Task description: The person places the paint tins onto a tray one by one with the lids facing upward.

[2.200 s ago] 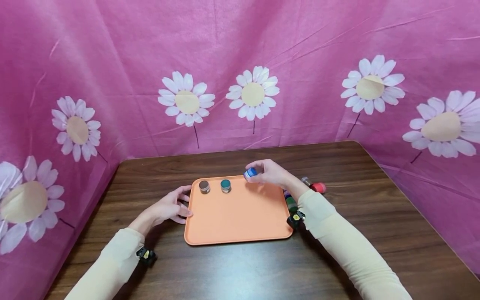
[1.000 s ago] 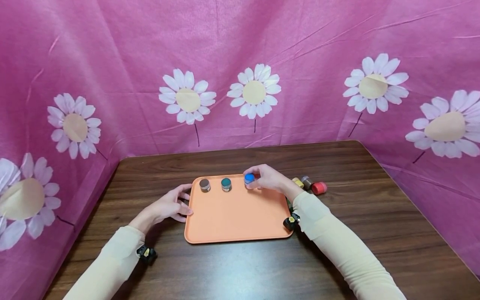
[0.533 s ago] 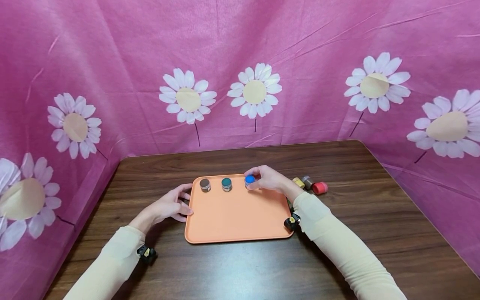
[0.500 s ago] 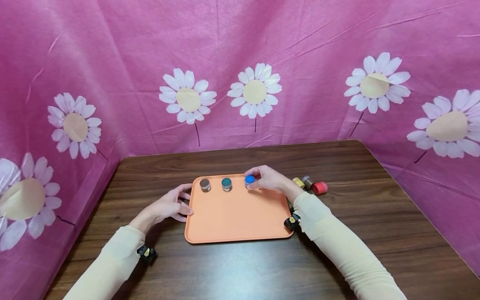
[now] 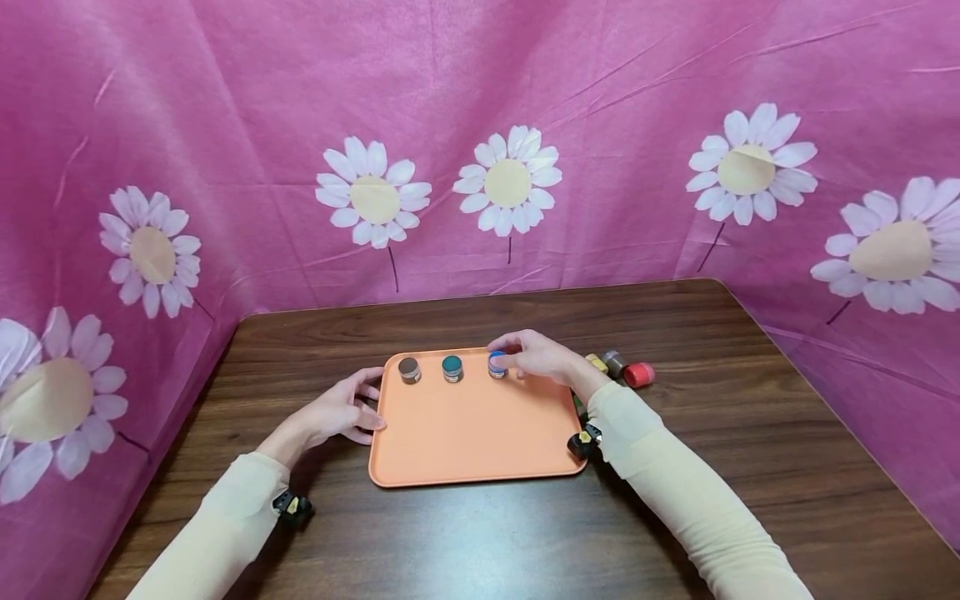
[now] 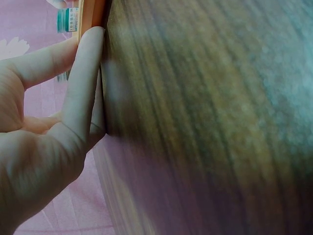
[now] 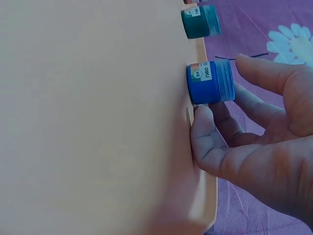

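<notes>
An orange tray (image 5: pixel 472 442) lies on the table with three small paint jars in a row along its far side. They are a brown jar (image 5: pixel 409 371), a teal-green jar (image 5: pixel 452 369) and a blue jar (image 5: pixel 497 367). My left hand (image 5: pixel 341 408) rests against the tray's left edge, fingers fairly straight; the left wrist view shows fingertips (image 6: pixel 93 36) touching the rim. Around the blue jar (image 7: pixel 203 83), which stands upright, my right hand (image 5: pixel 536 357) has its fingers loosely bent. Its thumb (image 7: pixel 259 71) is at the lid, with no firm pinch visible.
Right of the tray lie more paint jars: a red jar (image 5: pixel 639 375), a greyish one (image 5: pixel 613 363) and a yellow one (image 5: pixel 597 363). Another dark green jar (image 5: pixel 580 407) is partly hidden by my right wrist. Flowered pink cloth (image 5: pixel 600 75) surrounds the wooden table (image 5: pixel 480 542).
My right hand has brought the blue jar down from a tilted hold onto the tray, upright. Its thumb has since shifted from the jar's side to over the lid. The left hand stays put.
</notes>
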A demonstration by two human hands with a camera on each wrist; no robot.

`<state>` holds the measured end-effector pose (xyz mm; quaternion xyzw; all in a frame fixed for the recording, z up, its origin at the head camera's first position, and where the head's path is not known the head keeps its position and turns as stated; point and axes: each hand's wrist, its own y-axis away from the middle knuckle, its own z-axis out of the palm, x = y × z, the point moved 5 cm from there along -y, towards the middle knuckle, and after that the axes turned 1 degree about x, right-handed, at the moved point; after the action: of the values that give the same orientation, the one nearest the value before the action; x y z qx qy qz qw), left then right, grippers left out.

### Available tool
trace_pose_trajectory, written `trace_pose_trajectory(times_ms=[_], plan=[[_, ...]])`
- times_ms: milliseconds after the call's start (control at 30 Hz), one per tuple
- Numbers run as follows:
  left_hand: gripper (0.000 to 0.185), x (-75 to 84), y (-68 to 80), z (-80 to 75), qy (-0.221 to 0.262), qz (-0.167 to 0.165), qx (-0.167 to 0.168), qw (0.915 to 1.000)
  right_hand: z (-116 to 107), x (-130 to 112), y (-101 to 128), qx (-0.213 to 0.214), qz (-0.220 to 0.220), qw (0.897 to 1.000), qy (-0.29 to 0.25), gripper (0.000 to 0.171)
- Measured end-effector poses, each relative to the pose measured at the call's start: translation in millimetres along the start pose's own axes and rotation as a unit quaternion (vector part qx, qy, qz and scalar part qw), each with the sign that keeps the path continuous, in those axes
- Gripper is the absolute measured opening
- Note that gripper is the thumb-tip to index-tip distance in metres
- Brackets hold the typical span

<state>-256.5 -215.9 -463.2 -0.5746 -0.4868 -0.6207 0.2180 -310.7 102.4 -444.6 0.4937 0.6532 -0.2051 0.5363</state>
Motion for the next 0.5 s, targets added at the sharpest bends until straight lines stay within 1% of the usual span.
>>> trace_pose_trajectory(times_ms=[200,500], plan=[[0.097,0.9,0.0,0.4,-0.002,0.004,-0.001,1.0000,-0.3,0.1,1.0,-0.006,0.003,1.000,-0.025,0.038],[0.096,0.9,1.1,0.1,0.000,0.008,0.003,1.0000,-0.4,-2.1,3.6,-0.015,0.001,0.999,-0.031,0.040]])
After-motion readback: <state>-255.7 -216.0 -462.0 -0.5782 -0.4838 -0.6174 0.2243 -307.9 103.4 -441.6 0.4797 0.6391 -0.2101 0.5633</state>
